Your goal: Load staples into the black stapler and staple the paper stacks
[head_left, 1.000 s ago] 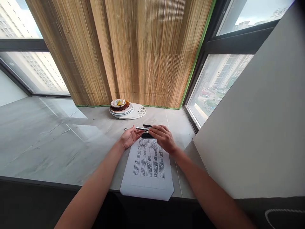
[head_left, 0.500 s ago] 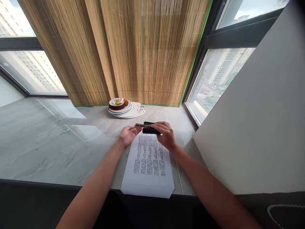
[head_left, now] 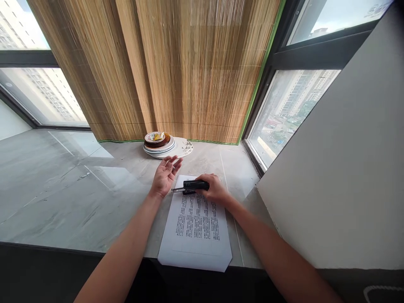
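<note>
My right hand [head_left: 214,188] grips a black stapler [head_left: 196,185] above the upper part of a printed sheet of paper [head_left: 197,248]. A thin metal piece juts from the stapler's left end, pointing toward my left wrist. Just left of the stapler, my left hand [head_left: 164,176] is raised with its palm turned up and the fingers spread apart. A small glint shows by its fingers, too small to make out. Rows of dark print cover the sheet, whose near end reaches slightly past the counter edge.
Behind my hands, a stack of plates [head_left: 159,143] rests partly on a white oval platter [head_left: 184,147]. A bamboo blind [head_left: 189,84] hangs at the back of the grey counter [head_left: 94,202]. A white wall [head_left: 341,181] closes off the right side.
The stapler in my right hand has come lower and nearer over the paper, and its body has turned. My left hand has moved up and left, apart from the stapler, with its fingers raised.
</note>
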The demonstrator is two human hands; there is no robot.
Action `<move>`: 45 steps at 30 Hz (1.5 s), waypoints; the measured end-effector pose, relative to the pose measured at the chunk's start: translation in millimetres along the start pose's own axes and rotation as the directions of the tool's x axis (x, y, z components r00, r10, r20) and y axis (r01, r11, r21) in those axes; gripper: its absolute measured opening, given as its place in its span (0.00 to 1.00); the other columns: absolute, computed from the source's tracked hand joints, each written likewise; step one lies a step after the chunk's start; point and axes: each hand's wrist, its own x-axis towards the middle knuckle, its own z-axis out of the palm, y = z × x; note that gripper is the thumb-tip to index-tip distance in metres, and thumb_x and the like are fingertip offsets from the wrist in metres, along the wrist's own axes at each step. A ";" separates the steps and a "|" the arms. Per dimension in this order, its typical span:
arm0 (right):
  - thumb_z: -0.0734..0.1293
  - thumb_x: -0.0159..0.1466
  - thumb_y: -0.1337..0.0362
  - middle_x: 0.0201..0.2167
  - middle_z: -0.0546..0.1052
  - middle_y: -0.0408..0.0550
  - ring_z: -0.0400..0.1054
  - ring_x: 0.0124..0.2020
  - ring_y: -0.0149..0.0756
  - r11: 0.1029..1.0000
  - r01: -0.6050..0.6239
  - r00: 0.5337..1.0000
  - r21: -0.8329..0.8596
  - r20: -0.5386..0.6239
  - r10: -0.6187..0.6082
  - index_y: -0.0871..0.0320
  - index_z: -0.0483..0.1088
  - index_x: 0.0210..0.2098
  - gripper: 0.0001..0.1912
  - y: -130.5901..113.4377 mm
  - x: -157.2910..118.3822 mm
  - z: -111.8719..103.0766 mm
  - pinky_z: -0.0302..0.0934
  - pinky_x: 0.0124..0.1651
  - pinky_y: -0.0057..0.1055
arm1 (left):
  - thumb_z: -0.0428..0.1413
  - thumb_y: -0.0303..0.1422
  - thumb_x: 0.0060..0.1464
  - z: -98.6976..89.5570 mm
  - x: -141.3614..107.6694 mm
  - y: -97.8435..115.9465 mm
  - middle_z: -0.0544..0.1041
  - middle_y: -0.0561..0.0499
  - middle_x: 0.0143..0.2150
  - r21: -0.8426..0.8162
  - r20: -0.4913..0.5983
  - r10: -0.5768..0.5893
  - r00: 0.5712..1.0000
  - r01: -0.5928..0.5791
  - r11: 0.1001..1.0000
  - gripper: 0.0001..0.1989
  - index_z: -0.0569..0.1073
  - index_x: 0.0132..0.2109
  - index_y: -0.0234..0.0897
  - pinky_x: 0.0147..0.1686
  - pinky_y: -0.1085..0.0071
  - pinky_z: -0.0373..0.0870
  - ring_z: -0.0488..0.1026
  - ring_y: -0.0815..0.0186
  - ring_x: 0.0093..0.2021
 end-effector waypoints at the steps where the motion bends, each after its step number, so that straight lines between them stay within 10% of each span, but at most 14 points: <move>1: 0.79 0.58 0.65 0.42 0.84 0.47 0.78 0.45 0.46 0.999 0.015 1.000 -0.028 0.017 -0.015 0.53 0.79 0.46 0.16 -0.4 0.3 -0.1 0.61 0.59 0.46 | 0.60 0.24 0.63 2.4 -2.1 1.6 0.78 0.45 0.62 -0.011 0.030 0.005 1.000 -0.005 1.000 0.11 0.73 0.50 0.41 0.69 0.57 0.69 0.74 0.54 0.68; 8: 0.68 0.74 0.55 0.70 0.70 0.55 0.64 0.67 0.52 0.873 0.276 0.924 -0.403 -0.138 -0.356 0.49 0.67 0.69 0.26 -26.5 -3.6 -3.5 0.57 0.66 0.51 | 0.70 0.29 0.57 15.7 -17.0 6.0 0.72 0.45 0.69 0.048 0.247 -0.005 0.969 -0.007 0.999 0.20 0.73 0.53 0.44 0.69 0.48 0.69 0.77 0.47 0.65; 22: 0.69 0.74 0.62 0.48 0.83 0.44 0.72 0.47 0.40 0.802 0.363 0.823 -0.474 -0.240 -0.515 0.47 0.76 0.57 0.13 -31.0 -9.6 3.7 0.60 0.55 0.42 | 0.76 0.44 0.48 14.1 -18.6 -10.5 0.79 0.44 0.61 0.332 0.463 0.028 0.886 -0.202 0.921 0.25 0.77 0.48 0.40 0.66 0.54 0.71 0.84 0.60 0.48; 25: 0.67 0.75 0.61 0.47 0.82 0.48 0.71 0.48 0.42 0.879 0.206 0.824 -0.431 -0.409 -0.393 0.51 0.77 0.54 0.10 -19.5 -3.1 -5.9 0.60 0.54 0.42 | 0.64 0.52 0.61 3.8 -8.3 -6.9 0.81 0.43 0.55 0.429 0.225 0.255 0.940 -0.330 0.841 0.21 0.78 0.48 0.40 0.54 0.58 0.77 0.82 0.59 0.46; 28: 0.62 0.77 0.62 0.42 0.81 0.52 0.70 0.45 0.44 0.922 -0.123 0.850 -0.367 -0.519 -0.093 0.55 0.79 0.45 0.13 1.6 4.5 -22.4 0.60 0.49 0.40 | 0.56 0.34 0.64 -17.1 4.0 -5.5 0.81 0.45 0.43 0.818 -0.065 0.502 0.862 -0.242 0.521 0.09 0.81 0.40 0.38 0.53 0.58 0.75 0.79 0.56 0.46; 33: 0.59 0.74 0.68 0.36 0.79 0.52 0.69 0.38 0.41 0.778 -0.544 0.810 -0.314 -0.441 0.388 0.57 0.78 0.33 0.18 35.4 2.9 -52.7 0.55 0.41 0.34 | 0.52 0.17 0.50 -43.9 10.4 -16.9 0.80 0.39 0.53 0.996 -0.061 0.410 0.910 0.029 0.082 0.20 0.85 0.39 0.38 0.59 0.49 0.69 0.75 0.47 0.54; 38: 0.61 0.71 0.70 0.37 0.82 0.52 0.73 0.39 0.41 0.673 -0.707 0.687 -0.218 -0.435 0.581 0.57 0.80 0.44 0.14 49.6 -5.8 -72.5 0.55 0.37 0.31 | 0.55 0.20 0.54 -51.7 8.3 -24.4 0.83 0.43 0.49 0.999 -0.012 0.332 0.943 0.021 -0.024 0.15 0.84 0.39 0.40 0.55 0.52 0.69 0.75 0.47 0.51; 45: 0.63 0.70 0.71 0.40 0.84 0.50 0.72 0.47 0.41 0.692 -0.673 0.730 -0.261 -0.384 0.566 0.56 0.81 0.40 0.13 52.0 -5.0 -73.3 0.56 0.39 0.30 | 0.54 0.23 0.58 -52.9 12.0 -20.6 0.79 0.44 0.41 0.998 0.065 0.362 0.930 -0.063 -0.017 0.10 0.78 0.42 0.40 0.51 0.56 0.69 0.75 0.52 0.44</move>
